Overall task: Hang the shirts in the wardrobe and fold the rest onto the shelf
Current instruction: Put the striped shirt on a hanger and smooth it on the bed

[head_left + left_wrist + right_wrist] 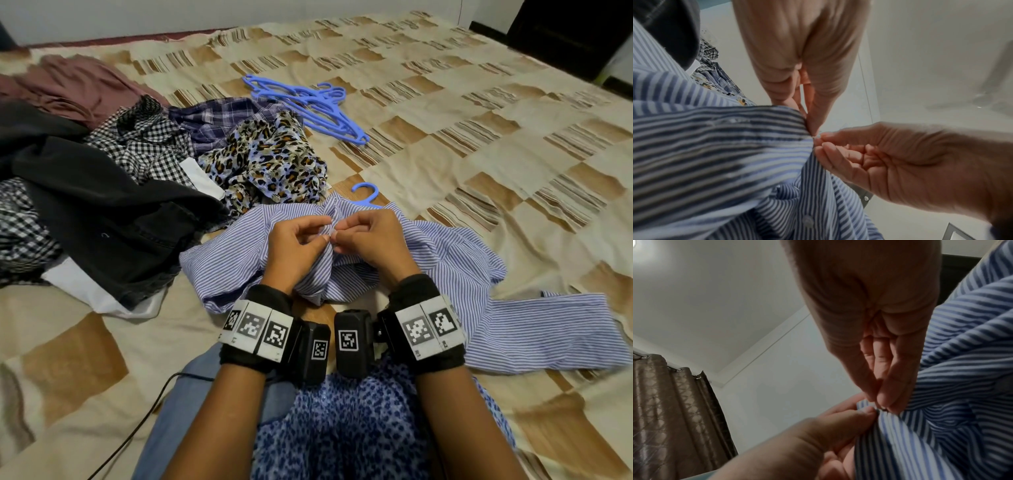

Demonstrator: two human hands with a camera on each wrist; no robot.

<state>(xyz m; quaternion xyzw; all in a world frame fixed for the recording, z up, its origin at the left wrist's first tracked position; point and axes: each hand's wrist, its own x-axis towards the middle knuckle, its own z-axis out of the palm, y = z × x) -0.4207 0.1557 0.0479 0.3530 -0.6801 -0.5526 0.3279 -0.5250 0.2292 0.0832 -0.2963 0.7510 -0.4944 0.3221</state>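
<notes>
While your left hand (297, 244) and right hand (368, 237) pinch the striped shirt (236, 253) front, keep both edges taut and ease the button through.

My bed's patchwork cover (445, 113) carries spare hangers (308, 102) at twelve o'clock, heaped clothes (102, 164) at ten, and the striped shirt (455, 274) before me.

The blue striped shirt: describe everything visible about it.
The blue striped shirt, thin woven fabric with blue and white stripes, lies crumpled on the bed over a blue hanger, one sleeve stretched right. The left hand and right hand pinch its front edges together near the collar. A button shows lower down.
</notes>
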